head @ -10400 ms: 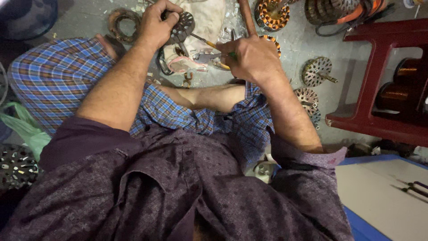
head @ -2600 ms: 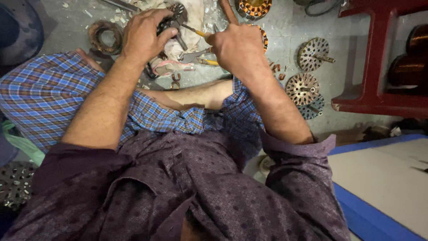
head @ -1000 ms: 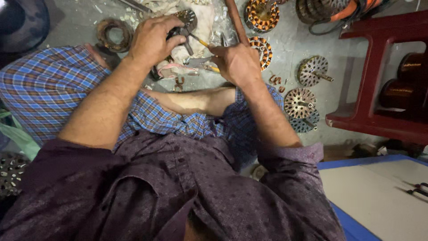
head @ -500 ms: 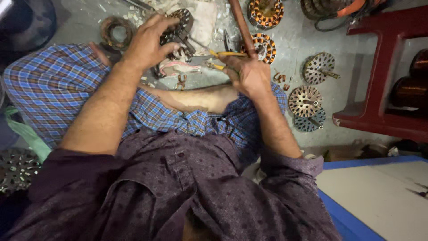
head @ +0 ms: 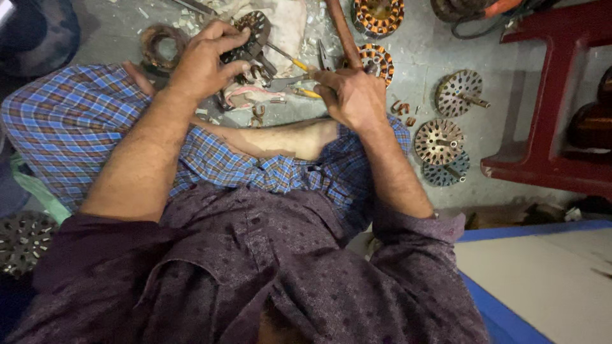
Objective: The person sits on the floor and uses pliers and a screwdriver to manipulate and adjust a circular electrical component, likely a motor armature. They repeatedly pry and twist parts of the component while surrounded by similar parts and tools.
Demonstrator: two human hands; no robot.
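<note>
I sit cross-legged on a grey floor in blue checked cloth. My left hand [head: 205,58] grips a dark round motor stator [head: 250,37] held over a white cloth. My right hand [head: 349,95] is closed around a thin yellow-handled tool [head: 294,64] whose metal tip reaches to the stator. A second yellow-handled tool [head: 306,92] lies just under that hand.
Copper-wound stators [head: 377,13] lie at the top, with another [head: 376,58] beside my right hand. Several round slotted rotors [head: 458,93] with shafts rest on the floor at right. A dark red stool [head: 554,121] stands at far right. A loose wire coil [head: 159,44] lies left.
My right hand has drawn back a little from the stator with the tool. My left hand stays on the stator. The view has shifted slightly.
</note>
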